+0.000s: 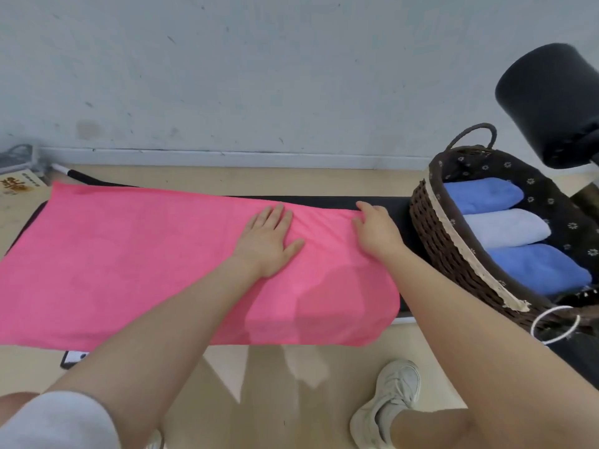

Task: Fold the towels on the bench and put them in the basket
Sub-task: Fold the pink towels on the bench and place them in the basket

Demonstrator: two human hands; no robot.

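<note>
Scuffed pale wall [259,66], white baseboard [227,155] — light wooden floor [275,384], patches of light.

Soft, even indoor light, faint shadows on the pink towel [162,254], slight overall blur, and wide-angle bending at the edges.

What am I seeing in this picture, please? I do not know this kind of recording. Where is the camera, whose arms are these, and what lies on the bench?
There is no machine here. A person wears one wide camera on the head, so it looks forward and down at the person's own bare arms. A pink towel lies spread over a black bench. The left hand presses flat on the towel with straight fingers. The right hand rests at the towel's far right edge; whether it pinches the cloth is unclear. To the right stands a wicker basket that holds three folded towels, two blue and one pale. The person's shoe shows on the floor below.
</note>
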